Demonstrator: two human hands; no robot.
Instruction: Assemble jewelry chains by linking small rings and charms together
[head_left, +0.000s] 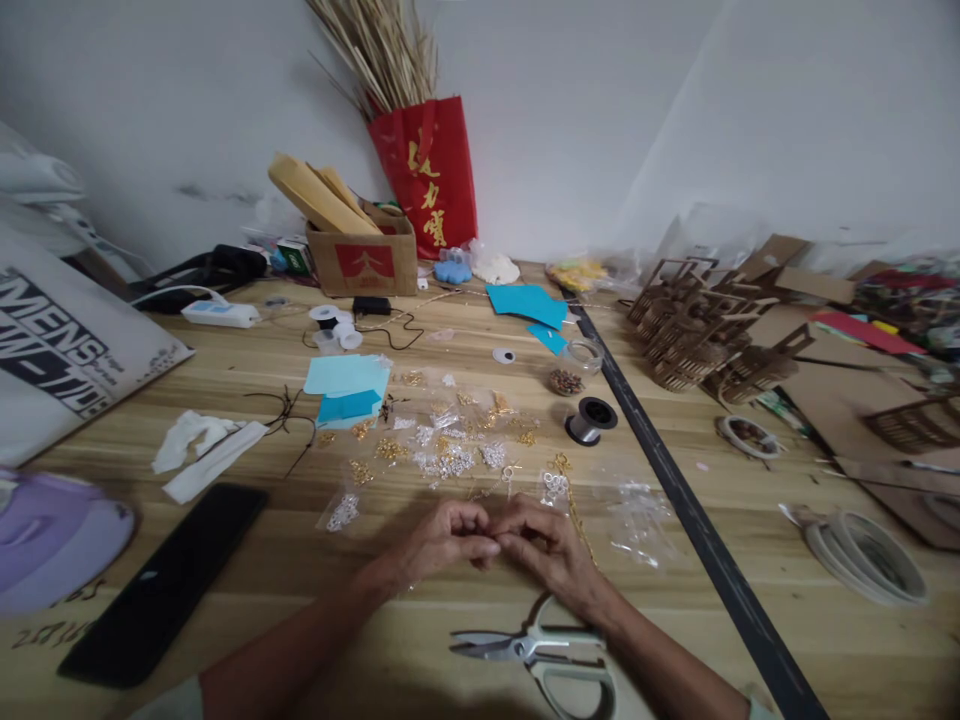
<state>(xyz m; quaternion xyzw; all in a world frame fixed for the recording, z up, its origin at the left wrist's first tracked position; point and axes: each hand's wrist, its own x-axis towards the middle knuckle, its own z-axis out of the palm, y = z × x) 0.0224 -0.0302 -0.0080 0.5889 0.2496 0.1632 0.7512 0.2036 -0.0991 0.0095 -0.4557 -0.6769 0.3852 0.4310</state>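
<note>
Hands (444, 537) (549, 540) together, scissors (519, 647) near, metallic pieces (454, 461) beyond

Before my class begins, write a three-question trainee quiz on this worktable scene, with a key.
1. Which lies nearer the person: the pale-handled metal scissors or the black spool of silvery wire?
2. True or false: the bare left hand and bare right hand are held close together.
3. Fill in: tall straw-coloured stalks rise above a ____, gold-lettered bag.
Key: 1. the scissors; 2. true; 3. red.
</note>
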